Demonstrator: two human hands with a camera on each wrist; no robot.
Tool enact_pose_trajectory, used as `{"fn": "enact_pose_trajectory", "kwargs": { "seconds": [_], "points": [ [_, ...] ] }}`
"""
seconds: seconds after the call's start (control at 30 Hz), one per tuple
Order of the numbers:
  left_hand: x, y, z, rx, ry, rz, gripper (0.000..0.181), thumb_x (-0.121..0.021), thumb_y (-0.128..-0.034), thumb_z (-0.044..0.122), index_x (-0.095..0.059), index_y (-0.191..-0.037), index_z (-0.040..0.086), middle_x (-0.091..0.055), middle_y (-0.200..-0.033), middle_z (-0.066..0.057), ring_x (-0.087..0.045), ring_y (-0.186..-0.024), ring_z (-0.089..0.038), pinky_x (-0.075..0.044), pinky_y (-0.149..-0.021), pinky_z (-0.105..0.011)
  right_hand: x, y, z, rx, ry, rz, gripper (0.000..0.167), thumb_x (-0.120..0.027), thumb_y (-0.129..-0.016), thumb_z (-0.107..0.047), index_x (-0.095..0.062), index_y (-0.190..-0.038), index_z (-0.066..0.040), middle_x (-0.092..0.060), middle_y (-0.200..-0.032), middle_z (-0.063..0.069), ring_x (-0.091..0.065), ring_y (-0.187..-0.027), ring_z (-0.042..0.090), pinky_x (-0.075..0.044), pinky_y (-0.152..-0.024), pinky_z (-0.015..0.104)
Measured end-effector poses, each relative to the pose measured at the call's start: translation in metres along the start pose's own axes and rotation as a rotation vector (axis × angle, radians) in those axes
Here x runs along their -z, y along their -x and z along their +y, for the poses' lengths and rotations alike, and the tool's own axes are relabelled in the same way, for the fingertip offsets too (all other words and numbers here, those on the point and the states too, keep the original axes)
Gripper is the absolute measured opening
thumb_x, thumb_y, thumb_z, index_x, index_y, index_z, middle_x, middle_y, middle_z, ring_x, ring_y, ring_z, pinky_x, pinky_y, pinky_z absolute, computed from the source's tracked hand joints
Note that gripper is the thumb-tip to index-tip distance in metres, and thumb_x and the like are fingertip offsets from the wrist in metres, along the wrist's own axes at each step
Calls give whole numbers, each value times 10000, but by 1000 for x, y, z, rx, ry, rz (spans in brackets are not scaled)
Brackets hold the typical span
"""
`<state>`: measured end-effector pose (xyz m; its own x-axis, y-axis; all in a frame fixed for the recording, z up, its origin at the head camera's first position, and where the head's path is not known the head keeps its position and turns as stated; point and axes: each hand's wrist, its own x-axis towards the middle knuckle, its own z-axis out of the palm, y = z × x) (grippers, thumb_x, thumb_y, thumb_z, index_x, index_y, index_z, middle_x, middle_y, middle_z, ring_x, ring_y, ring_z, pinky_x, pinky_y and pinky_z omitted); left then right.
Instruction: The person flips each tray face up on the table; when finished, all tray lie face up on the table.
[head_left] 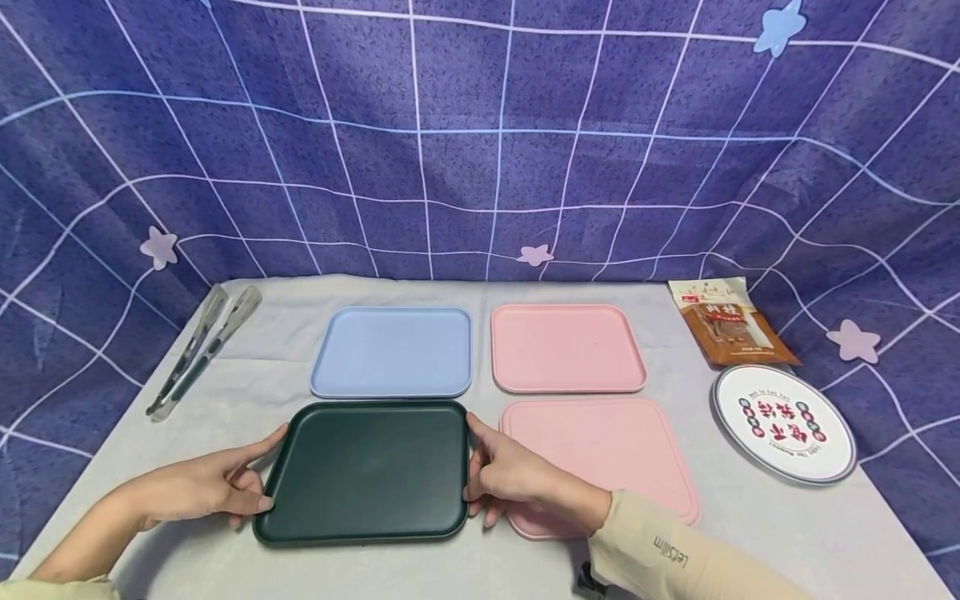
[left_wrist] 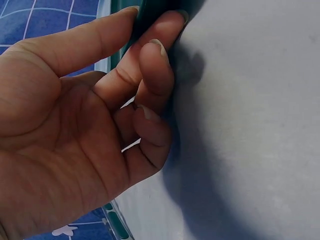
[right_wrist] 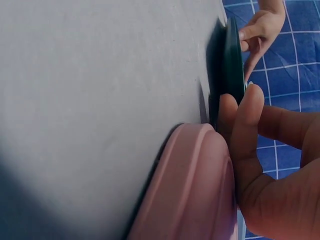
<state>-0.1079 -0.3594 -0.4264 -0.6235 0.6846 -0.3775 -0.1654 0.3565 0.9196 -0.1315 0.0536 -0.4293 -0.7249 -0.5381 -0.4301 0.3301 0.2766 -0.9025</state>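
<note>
A dark green tray (head_left: 367, 471) is in the lower middle of the head view, a little to the left, and both hands hold it from its two short sides. The left hand (head_left: 198, 483) grips the left edge: the thumb lies near the lower left corner, and the index finger reaches to the edge higher up. In the left wrist view, the other fingers of this hand are bent and stay under the level of the thumb. The right hand (head_left: 517, 471) grips the right edge, with its fingertips at the rim. From these angles it is hard to tell whether the tray touches the tabletop (head_left: 285, 375) or is slightly above it.

Directly above the green tray in the frame there is a light blue tray (head_left: 393, 352). To the right of it lies a smaller pink tray (head_left: 567, 347), and below that one a larger pink tray (head_left: 607, 446), partly covered by the right wrist. On the left side of the frame lies a pair of tongs (head_left: 215, 344). At the right, a brown packet (head_left: 731, 329) lies just above a white plate (head_left: 783, 429) with red characters. A blue-purple cloth (head_left: 457, 167) with a grid of lines fills the upper part.
</note>
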Motion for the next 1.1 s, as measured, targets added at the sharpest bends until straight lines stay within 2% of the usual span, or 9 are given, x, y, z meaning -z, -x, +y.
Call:
{"fn": "enact_pose_trajectory", "kwargs": {
  "seconds": [0.23,0.53,0.77,1.1],
  "points": [
    [-1,0,-2,-1,10,-11,965,-557,-1005,47,267,-1500,-38,-606,-787,26,-596,-688,-62,-509,-674,-264,-3,3,0,-14,27,4,1098,-621,-775,173,-18,-1630,-159,-536,-845,139,-633,-550,194,-519,-423,277],
    [-4,-1,-2,3,-17,10,964,-561,-1005,56,258,-1504,-42,-598,-765,31,-586,-667,-60,-487,-663,-257,-4,3,1,-13,60,17,1087,-621,-777,181,-35,-1630,-153,-543,-836,147,-633,-539,194,-522,-420,292],
    [-6,-2,-2,9,-52,16,970,-569,-1005,73,253,-1503,-58,-598,-762,31,-576,-659,-51,-443,-581,-282,-4,3,-1,-25,76,18,1079,-620,-779,185,-41,-1629,-143,-550,-835,155,-631,-535,197,-525,-420,296],
    [-8,-1,-6,-6,-58,43,971,-589,-995,75,223,-1501,-86,-639,-758,38,-604,-655,-52,-487,-607,-260,-3,2,-2,-12,169,27,1083,-633,-767,183,-51,-1627,-123,-575,-845,180,-639,-540,216,-538,-429,331]
  ]
}}
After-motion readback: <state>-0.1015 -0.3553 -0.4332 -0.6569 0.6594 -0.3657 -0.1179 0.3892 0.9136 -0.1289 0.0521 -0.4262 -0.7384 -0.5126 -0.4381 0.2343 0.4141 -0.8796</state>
